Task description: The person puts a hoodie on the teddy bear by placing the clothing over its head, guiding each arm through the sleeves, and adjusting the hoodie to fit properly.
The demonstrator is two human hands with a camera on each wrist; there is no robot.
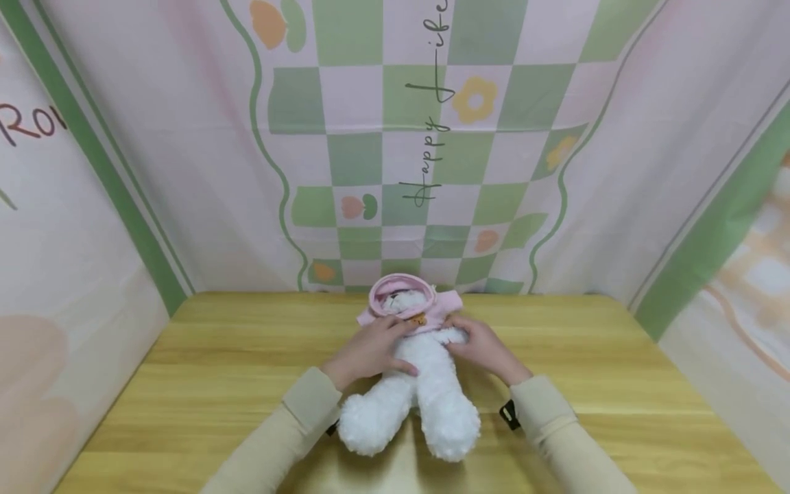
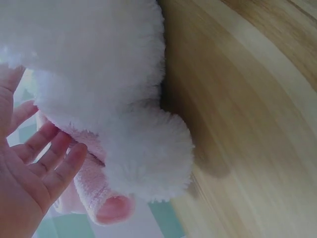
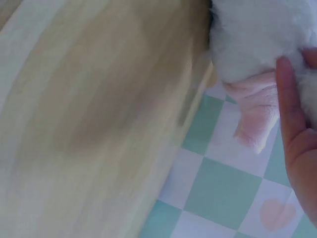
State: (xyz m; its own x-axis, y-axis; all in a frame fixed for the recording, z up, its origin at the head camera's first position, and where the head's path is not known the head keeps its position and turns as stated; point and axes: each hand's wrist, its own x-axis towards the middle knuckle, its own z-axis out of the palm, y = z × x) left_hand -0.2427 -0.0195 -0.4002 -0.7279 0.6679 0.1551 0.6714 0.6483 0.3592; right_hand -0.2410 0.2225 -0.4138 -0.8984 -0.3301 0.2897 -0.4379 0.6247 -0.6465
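A white fluffy plush toy (image 1: 435, 363) lies on the table with its legs toward me. A small pink top (image 1: 443, 305) with a brown printed patch is bunched around its head, and part of the face shows through the round opening. My left hand (image 1: 373, 350) rests on the toy, fingers on the top's lower edge and thumb on the belly; in the left wrist view those fingers look loosely extended. My right hand (image 1: 484, 346) holds the toy's stubby arm (image 1: 453, 335) between thumb and fingers, just below a pink sleeve (image 3: 257, 114).
The toy lies on a wooden table (image 1: 247, 343), near its back edge. Behind it hangs a green and white checkered cloth (image 1: 407, 158); more printed cloth stands on the left and right sides. A black strap (image 1: 509, 415) shows beneath the right cuff.
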